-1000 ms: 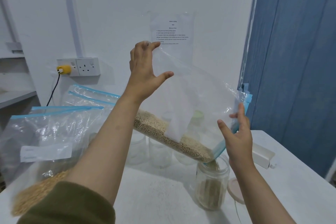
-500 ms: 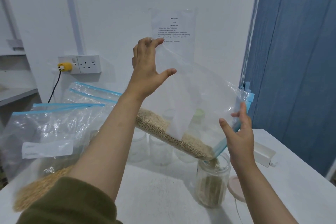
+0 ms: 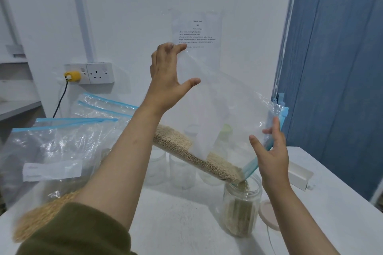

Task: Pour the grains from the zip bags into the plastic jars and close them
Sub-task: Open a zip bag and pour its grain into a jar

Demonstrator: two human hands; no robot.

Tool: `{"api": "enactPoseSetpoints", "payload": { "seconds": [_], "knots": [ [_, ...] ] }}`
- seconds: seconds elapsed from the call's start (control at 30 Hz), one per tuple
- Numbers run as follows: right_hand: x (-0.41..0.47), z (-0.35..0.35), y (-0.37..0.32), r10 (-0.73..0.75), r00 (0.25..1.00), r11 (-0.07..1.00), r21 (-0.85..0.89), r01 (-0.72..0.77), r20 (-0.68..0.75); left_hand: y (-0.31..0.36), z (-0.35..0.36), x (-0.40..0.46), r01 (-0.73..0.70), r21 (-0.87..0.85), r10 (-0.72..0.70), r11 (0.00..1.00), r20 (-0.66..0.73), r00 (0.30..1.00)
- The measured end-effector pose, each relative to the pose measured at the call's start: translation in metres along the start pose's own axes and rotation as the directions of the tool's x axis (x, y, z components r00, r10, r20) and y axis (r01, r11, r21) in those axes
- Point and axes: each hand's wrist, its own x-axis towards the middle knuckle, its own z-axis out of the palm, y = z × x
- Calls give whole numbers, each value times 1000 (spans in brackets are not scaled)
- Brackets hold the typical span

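A clear zip bag (image 3: 223,109) with a blue zipper hangs tilted over the table, pale grains (image 3: 186,151) lying along its lower edge. My left hand (image 3: 167,76) pinches the bag's raised bottom corner between fingertips and thumb. My right hand (image 3: 271,151) holds the zipper end low on the right, fingers spread around the opening. Grains stream from that corner into an open plastic jar (image 3: 241,209), which is more than half full. The jar's pale lid (image 3: 268,214) lies flat on the table just right of it.
Several more zip bags (image 3: 62,151), one with golden grains, lean at the left. Empty clear jars (image 3: 182,170) stand behind the pouring bag. A white box (image 3: 298,176) sits at the right near the blue door. A wall socket (image 3: 99,72) holds a yellow plug.
The jar's grain level has risen a little as pouring goes on. Both hands and the bag hold nearly the same pose.
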Motion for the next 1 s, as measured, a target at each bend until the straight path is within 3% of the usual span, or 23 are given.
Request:
{"api": "enactPoseSetpoints", "payload": {
  "seconds": [1.0],
  "knots": [
    [2,1,-1,-19,1000,1000,7,19,7,0,-2,1,2,6,-2,1000,-3,1000]
  ]
}}
